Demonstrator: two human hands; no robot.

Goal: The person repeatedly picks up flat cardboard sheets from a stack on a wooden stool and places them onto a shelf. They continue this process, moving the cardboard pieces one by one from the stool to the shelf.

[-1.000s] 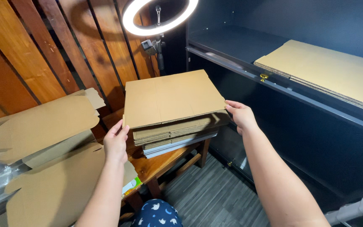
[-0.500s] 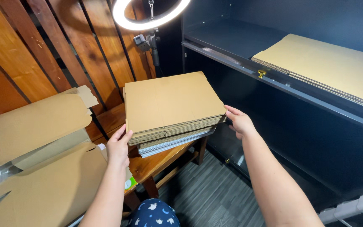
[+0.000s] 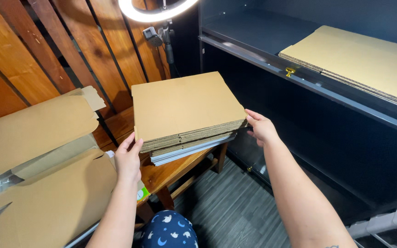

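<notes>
The stack of flat cardboard sheets (image 3: 187, 110), lying on the wooden desk (image 3: 171, 167) between the hands, is pinched at its edges by the left hand (image 3: 128, 158) and right hand (image 3: 262, 128), so lower sheets could be lost if the grip is shallow.

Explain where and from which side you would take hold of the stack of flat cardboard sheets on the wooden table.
Grip the cardboard stack at its two opposite side edges, one hand from each side, as the left hand and right hand sit now. It is wide, flat and layered, so a two-sided grip likely keeps the sheets together over the wooden table.
</notes>
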